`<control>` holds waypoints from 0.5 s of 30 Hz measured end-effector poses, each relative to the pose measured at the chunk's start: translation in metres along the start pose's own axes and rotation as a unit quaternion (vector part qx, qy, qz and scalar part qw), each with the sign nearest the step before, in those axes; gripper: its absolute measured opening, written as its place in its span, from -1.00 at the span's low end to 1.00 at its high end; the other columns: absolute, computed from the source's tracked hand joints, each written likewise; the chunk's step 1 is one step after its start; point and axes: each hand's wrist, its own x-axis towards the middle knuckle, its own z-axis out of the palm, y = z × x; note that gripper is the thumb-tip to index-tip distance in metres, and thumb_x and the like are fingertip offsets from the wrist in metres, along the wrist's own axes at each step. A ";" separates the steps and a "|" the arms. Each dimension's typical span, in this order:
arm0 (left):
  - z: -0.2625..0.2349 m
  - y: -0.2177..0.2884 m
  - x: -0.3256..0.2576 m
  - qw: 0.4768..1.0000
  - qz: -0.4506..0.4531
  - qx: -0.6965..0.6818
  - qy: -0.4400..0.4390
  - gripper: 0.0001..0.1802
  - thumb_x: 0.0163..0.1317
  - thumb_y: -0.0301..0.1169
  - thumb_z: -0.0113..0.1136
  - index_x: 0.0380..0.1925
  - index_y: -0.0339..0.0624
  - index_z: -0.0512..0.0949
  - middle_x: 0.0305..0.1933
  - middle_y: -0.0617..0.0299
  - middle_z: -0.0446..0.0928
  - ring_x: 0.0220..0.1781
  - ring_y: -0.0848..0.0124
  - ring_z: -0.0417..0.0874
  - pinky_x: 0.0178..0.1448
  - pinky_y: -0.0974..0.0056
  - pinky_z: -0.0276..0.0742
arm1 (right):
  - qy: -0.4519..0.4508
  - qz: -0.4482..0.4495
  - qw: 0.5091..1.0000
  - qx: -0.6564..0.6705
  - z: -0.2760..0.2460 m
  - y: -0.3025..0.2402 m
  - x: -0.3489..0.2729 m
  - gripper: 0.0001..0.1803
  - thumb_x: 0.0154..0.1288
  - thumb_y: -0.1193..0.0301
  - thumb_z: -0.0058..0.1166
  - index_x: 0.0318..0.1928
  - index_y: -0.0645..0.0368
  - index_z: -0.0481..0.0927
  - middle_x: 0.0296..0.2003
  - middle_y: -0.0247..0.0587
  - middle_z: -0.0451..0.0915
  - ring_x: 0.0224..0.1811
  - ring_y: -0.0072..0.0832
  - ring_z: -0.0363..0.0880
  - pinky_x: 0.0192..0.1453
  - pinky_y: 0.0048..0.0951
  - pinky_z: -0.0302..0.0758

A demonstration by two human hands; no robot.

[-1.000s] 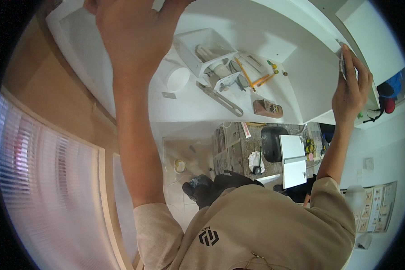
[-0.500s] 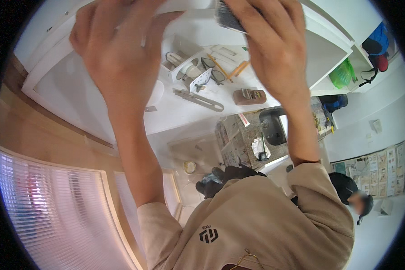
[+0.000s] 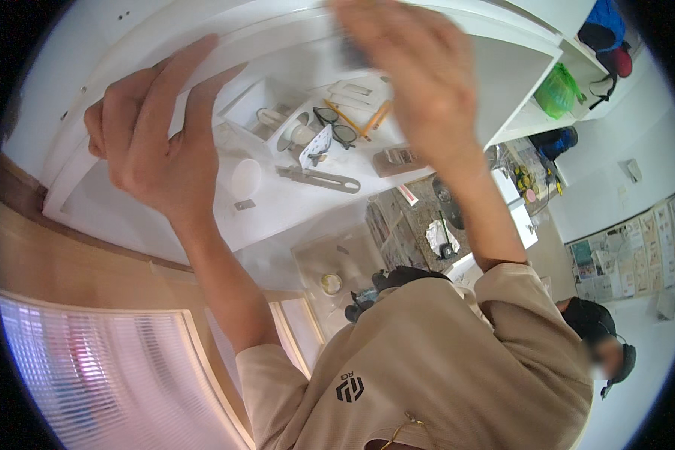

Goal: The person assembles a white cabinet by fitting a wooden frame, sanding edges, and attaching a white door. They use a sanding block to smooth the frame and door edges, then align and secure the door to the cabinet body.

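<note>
My left hand [image 3: 157, 142] is raised with its fingers apart and nothing in it, resting against the rim of the white cabinet [image 3: 60, 176]. My right hand [image 3: 424, 82], smeared by motion, grips a dark grey block [image 3: 352, 56] like a sanding block at the cabinet's upper edge. Between and below my hands, a shelf surface holds a grey box cutter [image 3: 319, 179], a small brown hand plane [image 3: 397, 160], dark-framed glasses [image 3: 343, 135], yellow pencils [image 3: 375, 121] and a white open box [image 3: 247, 112]. A white disc [image 3: 246, 178] lies nearer my left wrist.
Beyond my right arm, a green plastic bag [image 3: 559, 91] sits in a side compartment. Below the shelf lie a tape measure [image 3: 447, 249] and a round tub [image 3: 331, 283]. A person in a dark cap [image 3: 589, 322] is at the right. A ribbed translucent panel [image 3: 105, 367] stands at lower left.
My left hand has shifted left and down, its fingers spreading. My right hand has moved left with the grey block. The whole view has swung slightly.
</note>
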 end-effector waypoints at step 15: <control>-0.002 0.001 0.002 0.999 0.027 0.020 0.004 -0.53 -0.13 -0.42 0.66 -0.13 0.27 0.87 -0.28 0.64 0.71 -0.20 0.56 0.58 0.04 0.30 0.46 | -0.003 0.064 0.994 -0.094 -0.015 -0.012 -0.015 -0.52 0.23 0.39 0.13 0.19 0.12 0.66 0.08 -0.34 0.67 0.15 -0.35 0.58 0.27 -0.12 0.45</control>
